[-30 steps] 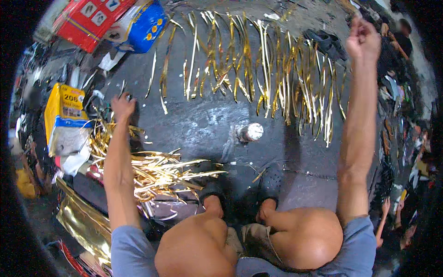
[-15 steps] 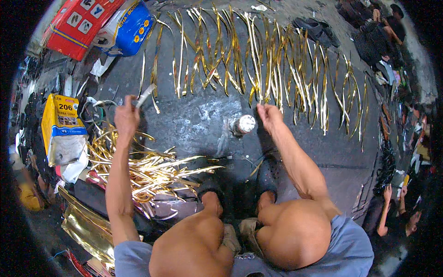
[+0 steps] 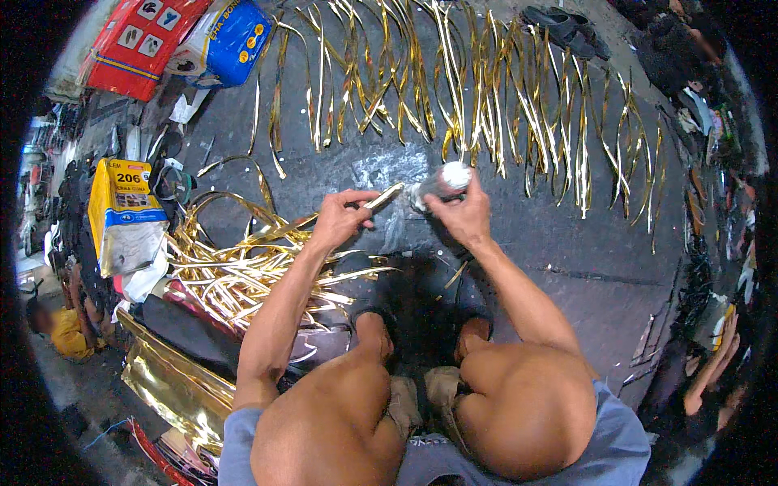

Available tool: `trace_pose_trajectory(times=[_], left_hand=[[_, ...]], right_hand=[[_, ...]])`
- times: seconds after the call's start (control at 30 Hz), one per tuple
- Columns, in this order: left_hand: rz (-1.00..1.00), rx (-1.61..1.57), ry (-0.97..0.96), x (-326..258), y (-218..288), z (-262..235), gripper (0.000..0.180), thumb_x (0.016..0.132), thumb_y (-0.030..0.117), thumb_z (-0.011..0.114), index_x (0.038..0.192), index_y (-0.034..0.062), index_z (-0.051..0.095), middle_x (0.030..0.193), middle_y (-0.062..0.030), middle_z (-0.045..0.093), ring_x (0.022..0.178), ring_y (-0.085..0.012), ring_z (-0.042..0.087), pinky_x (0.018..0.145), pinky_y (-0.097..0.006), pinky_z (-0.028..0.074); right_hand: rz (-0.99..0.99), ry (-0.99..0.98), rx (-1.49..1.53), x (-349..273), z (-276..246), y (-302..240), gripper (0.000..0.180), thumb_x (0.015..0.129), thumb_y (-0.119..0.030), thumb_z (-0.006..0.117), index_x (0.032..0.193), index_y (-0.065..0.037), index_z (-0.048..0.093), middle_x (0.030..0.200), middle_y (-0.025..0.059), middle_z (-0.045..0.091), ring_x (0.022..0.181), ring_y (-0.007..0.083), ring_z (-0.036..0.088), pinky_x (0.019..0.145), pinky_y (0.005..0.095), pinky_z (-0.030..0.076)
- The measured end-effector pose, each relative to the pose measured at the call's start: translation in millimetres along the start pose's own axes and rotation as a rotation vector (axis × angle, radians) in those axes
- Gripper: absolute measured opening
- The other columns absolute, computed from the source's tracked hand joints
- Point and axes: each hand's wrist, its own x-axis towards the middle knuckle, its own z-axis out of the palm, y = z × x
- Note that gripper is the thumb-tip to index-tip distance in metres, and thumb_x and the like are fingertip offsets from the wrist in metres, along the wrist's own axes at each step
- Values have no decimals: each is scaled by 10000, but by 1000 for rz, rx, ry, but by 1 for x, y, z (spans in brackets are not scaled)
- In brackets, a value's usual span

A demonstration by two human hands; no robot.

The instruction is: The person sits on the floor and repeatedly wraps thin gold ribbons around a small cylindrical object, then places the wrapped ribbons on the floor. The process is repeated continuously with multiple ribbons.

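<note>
In the head view, the left hand (image 3: 347, 217) pinches a flat, shiny gold strip (image 3: 385, 197), its tip near the pale, cylindrical object (image 3: 455, 176) that the right hand (image 3: 466, 217) grasps; a heap of loose strips (image 3: 227, 275) lies leftward.

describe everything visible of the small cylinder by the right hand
The small cylinder has a bright, whitish-silver round end and a duller grey side; it looks metallic or foil-covered, though the material is uncertain. The right hand grips its side, fingers hiding part of it. It leans, round end up and to the right, just below the laid-out gold strips. Whether its lower end touches the dark work surface is unclear.
</note>
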Motion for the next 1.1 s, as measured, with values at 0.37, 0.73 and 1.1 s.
trace_pose_trajectory(times=[0.37,0.73,1.1], left_hand=[[-330,-475,-121,4,-6,15,392,843,26,671,1234,-2,692,951,-21,696,721,-88,643,555,-225,461],[-23,76,-114,32,1,34,202,788,80,758,969,-8,781,743,-68,725,645,-110,660,604,-271,504],[146,508,71,58,-19,51,331,751,162,780,1063,53,775,859,-81,732,815,-210,698,748,-357,542]], right_hand=[[-65,123,248,-12,18,-32,611,756,-254,899,1186,8,553,1045,133,722,954,224,696,863,373,547],[-34,368,134,8,-46,30,642,744,-302,900,1189,12,560,1085,171,713,969,279,699,862,405,546],[-510,44,-353,-8,14,11,664,769,-243,868,1277,-27,497,1067,203,685,950,396,692,784,440,571]])
